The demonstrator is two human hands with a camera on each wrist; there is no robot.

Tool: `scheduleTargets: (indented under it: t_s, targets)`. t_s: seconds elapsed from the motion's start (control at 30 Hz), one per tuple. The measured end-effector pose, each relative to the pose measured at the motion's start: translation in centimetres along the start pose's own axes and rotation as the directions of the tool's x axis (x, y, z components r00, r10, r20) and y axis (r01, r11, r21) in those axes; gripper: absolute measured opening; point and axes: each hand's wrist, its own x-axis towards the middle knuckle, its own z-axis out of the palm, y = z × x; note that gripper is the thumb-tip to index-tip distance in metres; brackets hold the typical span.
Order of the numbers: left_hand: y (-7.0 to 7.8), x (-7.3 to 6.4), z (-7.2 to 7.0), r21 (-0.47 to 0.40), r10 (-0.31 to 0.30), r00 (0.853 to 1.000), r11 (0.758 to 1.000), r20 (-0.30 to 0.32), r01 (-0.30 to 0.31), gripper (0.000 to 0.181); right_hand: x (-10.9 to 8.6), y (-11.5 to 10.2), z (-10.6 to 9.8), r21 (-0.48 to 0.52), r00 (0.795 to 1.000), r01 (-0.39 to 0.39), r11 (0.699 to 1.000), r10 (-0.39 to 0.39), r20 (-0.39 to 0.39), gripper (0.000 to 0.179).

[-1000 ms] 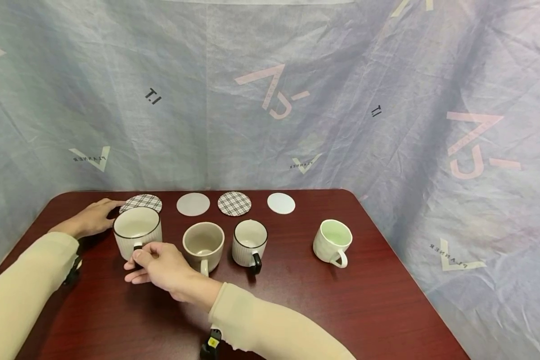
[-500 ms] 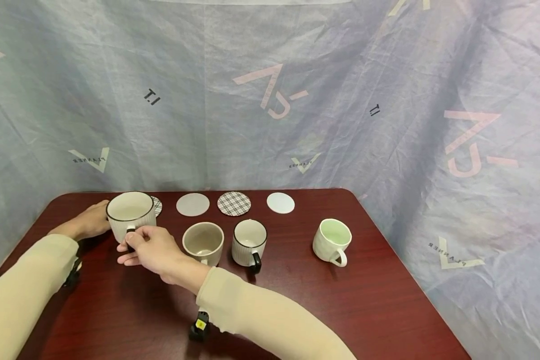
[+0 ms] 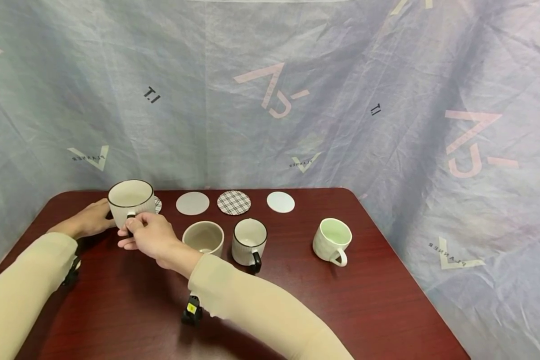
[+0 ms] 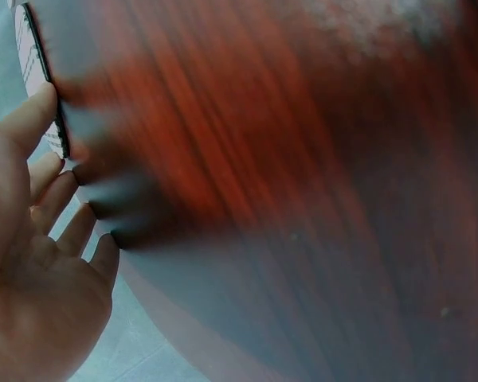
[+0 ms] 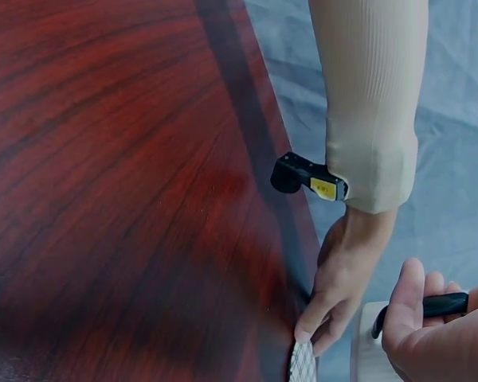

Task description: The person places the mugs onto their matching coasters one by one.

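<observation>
My right hand [image 3: 153,235] grips the black handle [image 5: 442,305] of a white ribbed mug [image 3: 131,196] with a dark rim. Upright, the mug hangs in front of the leftmost plaid coaster [image 3: 158,204] and hides most of it in the head view. My left hand [image 3: 90,220] reaches to that coaster's left side. In the left wrist view its thumb and forefinger hold the coaster's edge, while the other fingertips rest close to the tabletop.
A beige mug [image 3: 202,236], a smaller white mug with black handle [image 3: 248,245] and a pale green mug [image 3: 330,245] stand on the table [image 3: 373,310]. Along the back lie a grey coaster [image 3: 192,203], a plaid coaster [image 3: 234,203] and a white coaster [image 3: 281,202].
My right hand has carried the ribbed mug away from me and slightly left, from in front of the leftmost coaster to overlapping it. My left hand has stayed at the coaster.
</observation>
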Motion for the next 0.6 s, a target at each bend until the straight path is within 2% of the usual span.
scheduleTargets:
  t_s: [0.33, 0.6]
  targets:
    - [0.1, -0.2, -0.1, 0.036, -0.001, 1.0, 0.999, 0.005, 0.001, 0.063, 1.5, 0.2, 0.8, -0.028, 0.998, 0.001, 1.0, -0.003, -0.06, 0.024]
    - [0.2, -0.1, -0.2, 0.032, -0.019, 1.0, 0.999, 0.019, 0.019, 0.072, 2.8, 0.5, 1.5, -0.044, 0.994, -0.004, 0.999, -0.001, -0.11, 0.024]
